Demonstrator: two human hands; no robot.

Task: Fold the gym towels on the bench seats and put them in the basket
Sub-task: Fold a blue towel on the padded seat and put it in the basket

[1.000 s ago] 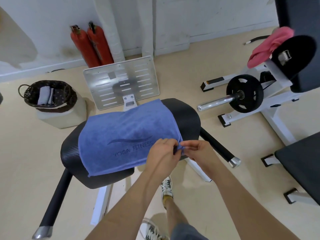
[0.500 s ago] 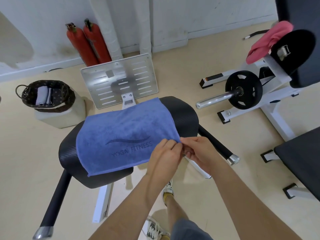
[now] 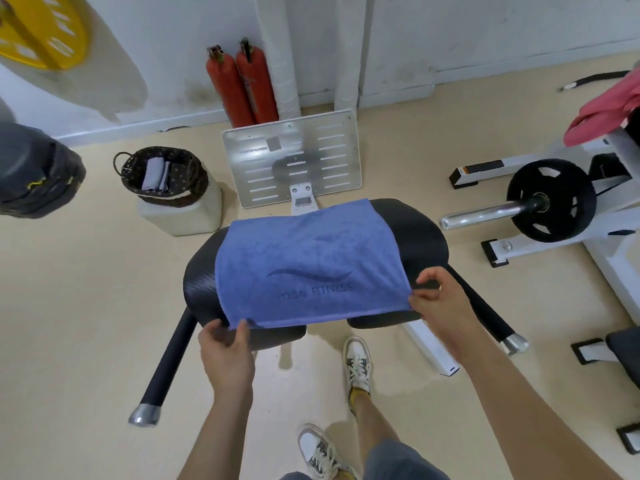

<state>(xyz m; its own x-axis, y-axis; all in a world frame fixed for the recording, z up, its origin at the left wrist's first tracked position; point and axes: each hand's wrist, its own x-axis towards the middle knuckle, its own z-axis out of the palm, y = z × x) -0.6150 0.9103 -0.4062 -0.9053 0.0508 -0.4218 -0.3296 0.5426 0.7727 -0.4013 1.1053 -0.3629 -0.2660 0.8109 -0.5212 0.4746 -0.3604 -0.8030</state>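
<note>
A blue towel [image 3: 308,261] lies spread flat over the black padded seat [image 3: 424,230] in the middle of the frame, its "YOGA FITNESS" print facing up. The left hand [image 3: 225,353] pinches the towel's lower left corner, thumb on top and fingers [image 3: 212,333] curled under the edge. The right hand [image 3: 441,301] pinches the lower right corner between thumb and bent fingers [image 3: 431,274]. The near edge runs between the two hands and hangs just off the front of the seat. At middle left, a dark woven basket [image 3: 200,176] sits on a pale block, with a folded grey towel [image 3: 156,174] inside. A pink towel [image 3: 602,116] is draped over the machine at upper right.
</note>
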